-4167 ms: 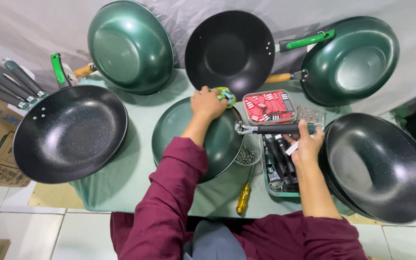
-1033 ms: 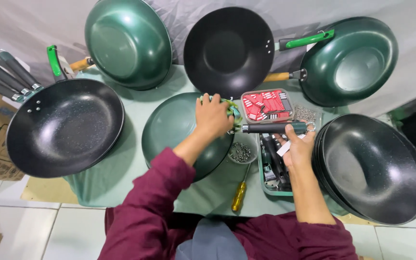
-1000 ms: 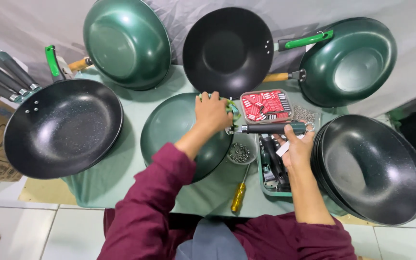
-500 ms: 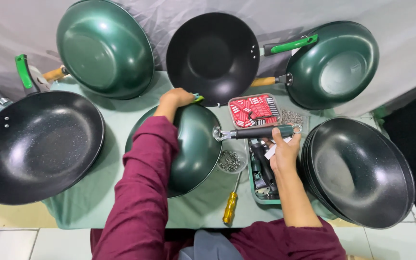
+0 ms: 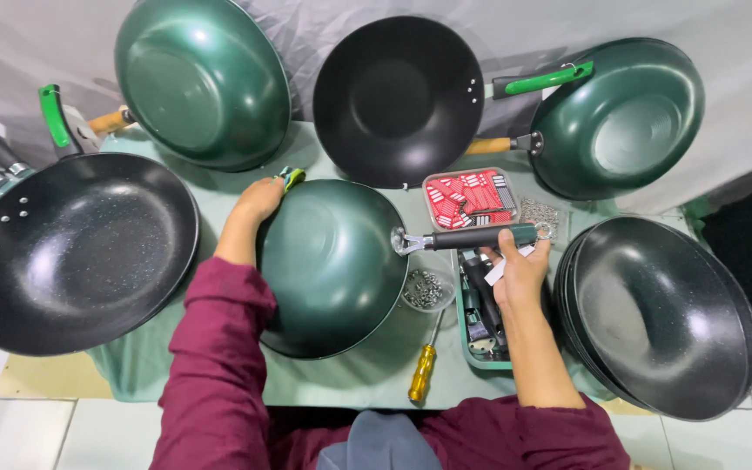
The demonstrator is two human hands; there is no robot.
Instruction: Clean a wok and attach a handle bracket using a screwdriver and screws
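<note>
A green wok (image 5: 332, 265) lies upside down in the middle of the table. My left hand (image 5: 257, 202) grips its far left rim, beside a small green tab (image 5: 291, 177). My right hand (image 5: 520, 268) holds a black pan handle (image 5: 472, 237) level, its metal bracket end touching the wok's right rim. A small dish of screws (image 5: 426, 289) sits just below the handle, and a yellow-handled screwdriver (image 5: 423, 370) lies near the table's front edge.
A green tray (image 5: 479, 313) holds more black handles; a red-filled clear box (image 5: 470, 197) is behind it. Black pans (image 5: 71, 252) at left, stacked pans (image 5: 663, 313) at right. Three woks (image 5: 398, 100) lean on the back cloth. The table has a pale green cover (image 5: 341, 383).
My left hand slid from the wok's right rim around to its far left rim and the wok turned. My right hand kept the black handle by the wok's right edge.
</note>
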